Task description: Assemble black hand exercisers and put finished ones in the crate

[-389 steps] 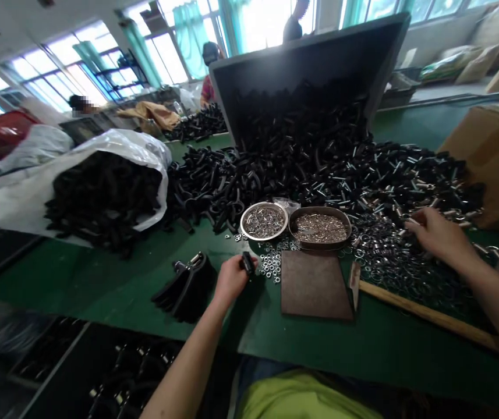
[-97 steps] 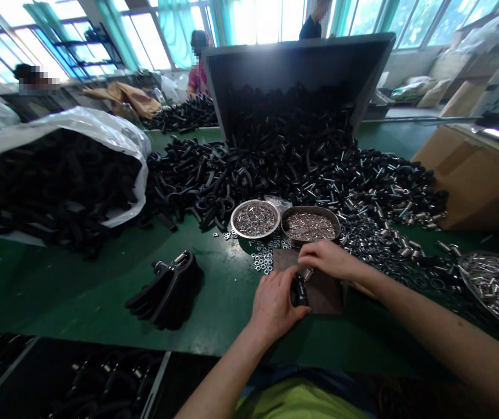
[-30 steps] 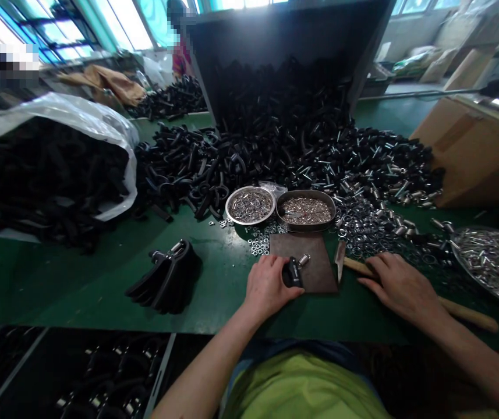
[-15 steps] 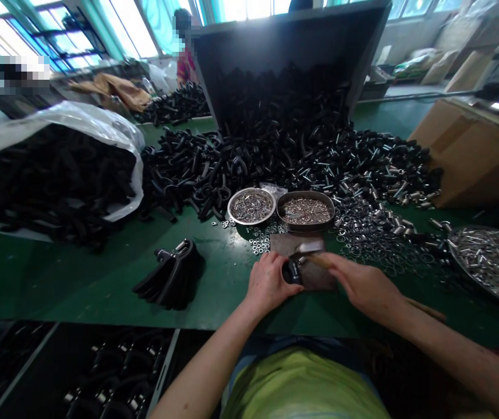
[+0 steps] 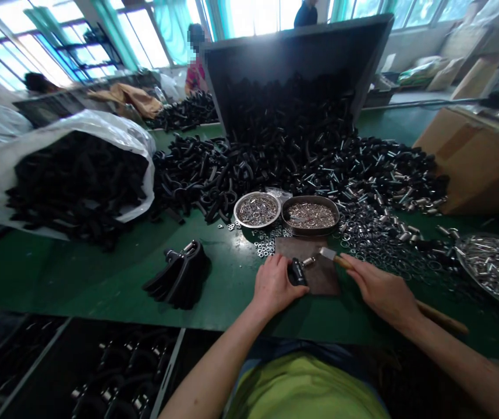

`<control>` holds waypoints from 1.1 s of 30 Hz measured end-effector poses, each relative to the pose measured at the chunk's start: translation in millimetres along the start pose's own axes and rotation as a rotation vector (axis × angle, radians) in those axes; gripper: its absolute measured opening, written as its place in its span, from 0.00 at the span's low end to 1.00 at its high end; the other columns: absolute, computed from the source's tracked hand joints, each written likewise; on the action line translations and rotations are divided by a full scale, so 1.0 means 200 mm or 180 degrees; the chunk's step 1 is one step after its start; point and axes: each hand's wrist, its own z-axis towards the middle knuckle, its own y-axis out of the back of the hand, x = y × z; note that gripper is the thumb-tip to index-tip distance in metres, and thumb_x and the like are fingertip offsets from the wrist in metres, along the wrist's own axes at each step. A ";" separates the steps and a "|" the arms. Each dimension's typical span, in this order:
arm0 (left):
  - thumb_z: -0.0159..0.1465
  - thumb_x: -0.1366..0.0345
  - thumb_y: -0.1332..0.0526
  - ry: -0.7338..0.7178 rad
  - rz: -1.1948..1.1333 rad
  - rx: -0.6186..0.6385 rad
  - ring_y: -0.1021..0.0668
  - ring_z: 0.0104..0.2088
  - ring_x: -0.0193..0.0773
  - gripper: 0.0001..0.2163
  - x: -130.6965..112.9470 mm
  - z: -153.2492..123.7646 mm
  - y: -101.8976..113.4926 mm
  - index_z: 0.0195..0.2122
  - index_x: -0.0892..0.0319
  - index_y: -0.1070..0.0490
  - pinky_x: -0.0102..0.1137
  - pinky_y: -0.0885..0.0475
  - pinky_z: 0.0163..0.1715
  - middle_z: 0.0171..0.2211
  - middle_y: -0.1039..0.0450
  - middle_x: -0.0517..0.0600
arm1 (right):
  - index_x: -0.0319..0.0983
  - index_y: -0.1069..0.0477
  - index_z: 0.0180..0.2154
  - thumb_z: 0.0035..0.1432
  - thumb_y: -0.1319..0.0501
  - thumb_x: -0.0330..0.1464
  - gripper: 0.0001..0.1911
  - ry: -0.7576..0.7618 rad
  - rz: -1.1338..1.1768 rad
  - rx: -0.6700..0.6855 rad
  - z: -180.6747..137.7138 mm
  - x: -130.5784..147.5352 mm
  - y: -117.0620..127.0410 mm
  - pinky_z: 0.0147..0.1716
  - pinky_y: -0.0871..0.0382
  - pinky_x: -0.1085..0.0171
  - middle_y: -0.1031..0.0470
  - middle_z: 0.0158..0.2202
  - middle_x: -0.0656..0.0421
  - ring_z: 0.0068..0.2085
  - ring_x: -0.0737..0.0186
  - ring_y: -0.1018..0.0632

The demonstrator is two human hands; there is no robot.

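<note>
My left hand [image 5: 275, 284] is closed around a small black part [image 5: 298, 272], pinning it on a square brown plate [image 5: 325, 282]. A metal spring [image 5: 308, 262] sticks out from the part's right side. My right hand [image 5: 382, 291] grips the wooden handle of a hammer [image 5: 328, 254]; the metal head is over the plate's upper right, apart from the black part. The handle's far end shows beyond my right wrist. Left of my hands, a bundle of curved black pieces [image 5: 183, 276] with a spring on top lies on the green table [image 5: 227, 291].
Behind the plate stand a round dish [image 5: 258, 224] and an oval tin [image 5: 310, 231] of small metal parts. Black pieces [image 5: 271, 157] spill from a large tilted bin [image 5: 297, 58]. A plastic bag [image 5: 147, 151] lies left; a cardboard box [image 5: 476, 157] and metal tray [image 5: 489, 285] lie right.
The hammer head has moved right, away from the black part, uncovering the spring. My left hand still holds the part on the plate. The whole view has shifted slightly.
</note>
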 end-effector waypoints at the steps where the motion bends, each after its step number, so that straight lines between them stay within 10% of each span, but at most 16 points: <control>1: 0.44 0.52 0.30 0.0124 -0.0121 -0.0085 0.29 0.44 0.46 0.25 0.00 0.00 0.00 0.40 0.57 0.34 0.38 0.32 0.42 0.41 0.32 0.51 | 0.41 0.34 0.55 0.64 0.52 0.37 0.21 -0.0076 -0.0215 -0.0091 -0.01 -0.04 -0.02 0.26 0.34 0.63 0.22 0.36 0.54 0.31 0.58 0.23; 7: 0.47 0.51 0.31 0.0782 -0.1316 -0.0624 0.28 0.43 0.43 0.26 -0.11 -0.06 -0.04 0.43 0.58 0.37 0.36 0.32 0.42 0.42 0.32 0.52 | 0.38 0.36 0.55 0.63 0.52 0.39 0.22 -0.0101 0.0857 -0.0395 0.09 0.07 0.01 0.40 0.31 0.56 0.25 0.46 0.49 0.45 0.52 0.25; 11: 0.53 0.57 0.34 0.0053 -0.1453 -0.0122 0.27 0.43 0.41 0.21 -0.17 -0.05 0.01 0.46 0.58 0.34 0.34 0.30 0.41 0.44 0.31 0.53 | 0.41 0.35 0.53 0.64 0.53 0.39 0.20 -0.0043 0.2129 -0.0004 0.20 0.29 0.07 0.43 0.29 0.62 0.25 0.48 0.55 0.45 0.59 0.23; 14: 0.57 0.60 0.38 -0.0533 -0.0752 0.0218 0.26 0.43 0.40 0.17 -0.05 0.10 0.17 0.47 0.56 0.31 0.32 0.30 0.43 0.43 0.29 0.52 | 0.44 0.29 0.45 0.62 0.50 0.40 0.16 -0.0089 0.1911 0.0175 0.26 0.28 0.06 0.39 0.28 0.62 0.22 0.43 0.57 0.42 0.57 0.22; 21: 0.61 0.73 0.46 0.0616 0.1082 -0.0804 0.28 0.45 0.46 0.14 0.51 0.72 0.62 0.45 0.62 0.27 0.38 0.34 0.45 0.43 0.31 0.59 | 0.46 0.30 0.34 0.59 0.49 0.37 0.10 0.0162 0.0540 0.0625 0.26 0.19 -0.03 0.21 0.37 0.64 0.22 0.25 0.63 0.26 0.56 0.21; 33: 0.58 0.75 0.43 0.0020 0.1162 -0.0724 0.32 0.48 0.41 0.07 0.56 0.99 0.63 0.30 0.59 0.27 0.34 0.41 0.49 0.41 0.27 0.55 | 0.46 0.32 0.29 0.59 0.50 0.34 0.09 0.0190 0.0339 0.0363 0.25 0.24 -0.06 0.18 0.41 0.64 0.24 0.23 0.63 0.23 0.57 0.22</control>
